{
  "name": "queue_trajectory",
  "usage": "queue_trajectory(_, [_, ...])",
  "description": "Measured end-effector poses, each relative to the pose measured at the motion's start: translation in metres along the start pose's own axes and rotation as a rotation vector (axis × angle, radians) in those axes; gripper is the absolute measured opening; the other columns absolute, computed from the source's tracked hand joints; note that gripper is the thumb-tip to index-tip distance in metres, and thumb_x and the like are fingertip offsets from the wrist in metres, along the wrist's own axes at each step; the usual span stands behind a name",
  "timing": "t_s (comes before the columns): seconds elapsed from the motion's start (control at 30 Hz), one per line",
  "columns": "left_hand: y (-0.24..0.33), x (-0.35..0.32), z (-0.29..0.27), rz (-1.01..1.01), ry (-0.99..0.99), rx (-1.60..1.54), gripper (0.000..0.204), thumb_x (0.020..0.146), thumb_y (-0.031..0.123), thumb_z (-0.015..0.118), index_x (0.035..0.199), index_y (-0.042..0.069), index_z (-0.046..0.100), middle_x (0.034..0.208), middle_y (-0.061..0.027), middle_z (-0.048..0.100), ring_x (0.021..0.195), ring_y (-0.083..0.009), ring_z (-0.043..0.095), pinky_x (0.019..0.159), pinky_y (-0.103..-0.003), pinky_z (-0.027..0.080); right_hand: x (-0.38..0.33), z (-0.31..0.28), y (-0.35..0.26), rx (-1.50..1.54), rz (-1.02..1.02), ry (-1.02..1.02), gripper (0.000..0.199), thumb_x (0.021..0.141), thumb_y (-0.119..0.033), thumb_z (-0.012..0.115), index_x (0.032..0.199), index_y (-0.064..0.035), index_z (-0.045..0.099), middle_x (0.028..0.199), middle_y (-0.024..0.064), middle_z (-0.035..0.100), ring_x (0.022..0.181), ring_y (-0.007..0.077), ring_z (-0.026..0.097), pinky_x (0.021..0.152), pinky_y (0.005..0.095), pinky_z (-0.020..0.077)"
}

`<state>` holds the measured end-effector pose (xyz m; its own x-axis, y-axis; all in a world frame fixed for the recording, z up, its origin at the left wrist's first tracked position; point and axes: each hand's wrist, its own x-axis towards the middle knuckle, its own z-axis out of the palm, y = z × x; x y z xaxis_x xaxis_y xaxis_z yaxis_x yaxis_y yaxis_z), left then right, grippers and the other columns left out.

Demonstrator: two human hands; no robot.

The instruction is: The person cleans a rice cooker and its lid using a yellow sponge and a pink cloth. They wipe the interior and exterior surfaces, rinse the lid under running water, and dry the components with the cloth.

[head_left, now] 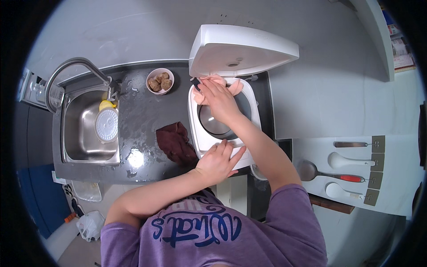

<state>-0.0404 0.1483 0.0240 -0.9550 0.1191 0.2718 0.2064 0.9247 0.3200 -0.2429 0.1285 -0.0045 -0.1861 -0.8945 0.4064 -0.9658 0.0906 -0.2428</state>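
Observation:
A white rice cooker (195,133) stands on the counter with its lid (249,49) raised. Inside it a round metal cavity (213,121) shows, partly covered by my right forearm. My right hand (218,100) presses a pale pink cloth (235,87) against the back of the cooker's rim, its fingers over the cloth. My left hand (219,162) rests on the cooker's front edge, fingers spread and holding nothing. A dark maroon cloth (173,139) lies crumpled on the counter just left of the cooker.
A bowl of brown lumps (160,81) sits at the back of the wet counter (138,115). At the left, a steel sink (80,144) holds a white perforated disc (106,124) under a curved faucet (86,63). Several utensils, including a red-handled ladle (329,173), hang at the right.

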Motion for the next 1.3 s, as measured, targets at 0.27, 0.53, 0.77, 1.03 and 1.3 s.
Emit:
queue_trajectory(0.27, [-0.002,-0.001,0.004,-0.006,0.004,0.025,0.087,0.077,0.050,0.074,0.150,0.012,0.047,0.111,-0.0185,0.058,0.113,-0.0364,0.061,0.088,-0.041,0.054,-0.018,0.002,0.039,-0.048,0.139,0.002,0.046,0.083,-0.004,0.063,0.129,-0.0036,0.061,0.128,0.0159,0.065,0.120,0.0337,0.061,0.103,0.0430,0.0468])
queue_trajectory(0.53, [-0.001,-0.002,0.004,-0.008,0.019,0.028,0.088,0.075,0.047,0.077,0.150,0.012,0.047,0.107,-0.0164,0.057,0.114,-0.0362,0.060,0.086,-0.040,0.054,-0.071,-0.041,0.065,-0.361,0.391,-0.090,0.031,0.090,-0.010,0.058,0.118,0.0025,0.062,0.115,0.0194,0.069,0.104,0.0354,0.068,0.087,0.0438,0.0557])
queue_trajectory(0.77, [-0.001,-0.002,0.002,-0.010,0.022,-0.012,0.082,0.077,0.047,0.076,0.147,0.014,0.050,0.116,-0.0177,0.056,0.122,-0.0373,0.056,0.090,-0.042,0.053,-0.085,-0.083,0.005,-0.384,0.717,-0.522,0.029,0.091,-0.019,0.061,0.108,0.0038,0.061,0.107,0.0229,0.071,0.087,0.0349,0.073,0.082,0.0408,0.0588])
queue_trajectory(1.03, [-0.010,-0.014,0.013,0.152,0.406,-0.224,0.056,0.079,0.052,0.073,0.122,0.017,0.063,0.132,-0.0142,0.051,0.129,-0.0352,0.048,0.114,-0.067,0.028,-0.091,-0.106,-0.048,-0.242,0.494,-0.632,0.018,0.092,-0.021,0.060,0.105,-0.0101,0.065,0.101,0.0161,0.069,0.080,0.0349,0.072,0.068,0.0441,0.0578])
queue_trajectory(1.3, [-0.021,-0.020,0.031,0.218,0.607,-0.449,0.060,0.066,0.044,0.079,0.116,0.014,0.064,0.126,-0.0155,0.049,0.123,-0.0379,0.049,0.114,-0.071,0.029,-0.058,-0.080,-0.053,-0.046,0.318,-0.783,0.026,0.084,-0.023,0.068,0.095,0.0002,0.063,0.083,0.0211,0.069,0.080,0.0365,0.071,0.066,0.0464,0.0540])
